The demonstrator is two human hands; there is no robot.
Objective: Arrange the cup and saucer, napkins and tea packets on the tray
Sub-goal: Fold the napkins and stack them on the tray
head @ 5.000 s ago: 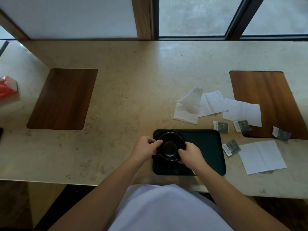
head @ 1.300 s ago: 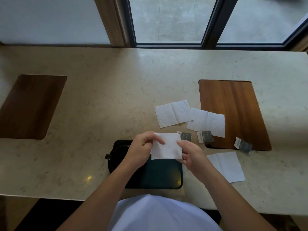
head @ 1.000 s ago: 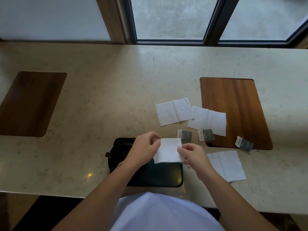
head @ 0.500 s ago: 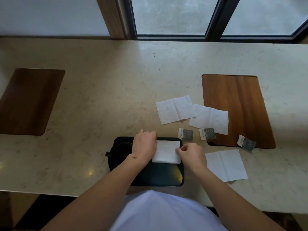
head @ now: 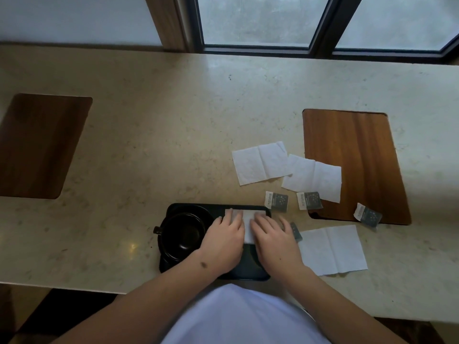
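Landmark: the dark tray (head: 250, 274) at the near edge of the pale worktop (head: 154, 145).
Wood panel, far left of the tray: dark inlay (head: 39, 145) set flush in the worktop.
Cup: black cup (head: 182, 235) on its saucer (head: 198, 212) in the tray's left half — handle pointing left, past the tray's edge.
Left hand: left hand (head: 223, 242) flat, fingers spread, pressing the folded napkin (head: 248, 219) at the tray's far right corner.
Right hand: right hand (head: 274, 240) flat beside it, palm down on the same napkin.
Tea packets: first packet (head: 277, 200) just beyond the tray's right corner; second packet (head: 309, 200) and third packet (head: 368, 216) farther right; fourth packet (head: 295, 230) half hidden by the right hand.
Loose napkins: far napkin (head: 260, 162) and middle napkin (head: 313, 177) beyond the tray to its right — near napkin (head: 331, 249) right of it.
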